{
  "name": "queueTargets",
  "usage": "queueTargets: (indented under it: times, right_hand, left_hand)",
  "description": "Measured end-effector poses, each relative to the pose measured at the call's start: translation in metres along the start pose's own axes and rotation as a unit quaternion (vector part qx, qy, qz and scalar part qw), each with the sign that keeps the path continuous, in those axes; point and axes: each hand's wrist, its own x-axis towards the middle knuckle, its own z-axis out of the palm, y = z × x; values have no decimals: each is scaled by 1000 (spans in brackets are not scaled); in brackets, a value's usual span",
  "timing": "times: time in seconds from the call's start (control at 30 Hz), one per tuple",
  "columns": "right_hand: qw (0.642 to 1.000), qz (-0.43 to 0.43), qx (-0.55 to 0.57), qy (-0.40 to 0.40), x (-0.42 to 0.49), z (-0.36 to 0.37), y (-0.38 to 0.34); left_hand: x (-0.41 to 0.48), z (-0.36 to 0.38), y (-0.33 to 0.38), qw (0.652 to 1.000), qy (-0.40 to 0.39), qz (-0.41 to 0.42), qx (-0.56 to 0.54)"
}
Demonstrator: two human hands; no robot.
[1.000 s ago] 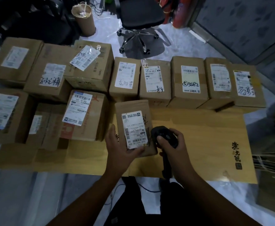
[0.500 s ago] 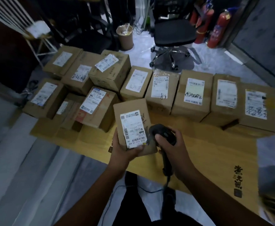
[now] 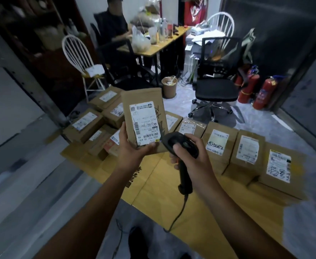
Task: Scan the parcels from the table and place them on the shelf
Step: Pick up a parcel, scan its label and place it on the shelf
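The left hand (image 3: 132,150) holds one parcel (image 3: 144,109) upright, clear of the surface (image 3: 162,184), with its white label (image 3: 146,124) facing the camera. Its grip is closed on the box: the thumb presses the label's lower edge and the fingers wrap the left side.

Just right of the parcel, the right hand (image 3: 192,159) has its grip closed round the handle of a black scanner (image 3: 179,144). The scanner head sits at the parcel's lower right corner; whether they touch cannot be told. A cable (image 3: 179,215) hangs from the handle base.

Below and right of the parcel, a row of boxes (image 3: 218,143) lies on the surface. Below and left of the parcel, more boxes (image 3: 89,126) are stacked. Beyond the parcel, to its right, stands a brown bin (image 3: 169,86).
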Motion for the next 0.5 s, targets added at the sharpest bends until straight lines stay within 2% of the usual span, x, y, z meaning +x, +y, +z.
queueTargets:
  times: [0.27,0.5]
  right_hand:
    - [999,-42,11,-30,-4,2,-23]
    - [999,-46,2,-13,-3,-4,-22]
  left_hand:
    - [27,6,31,996,23,58,57]
    - [28,11,27,997,30,28,66]
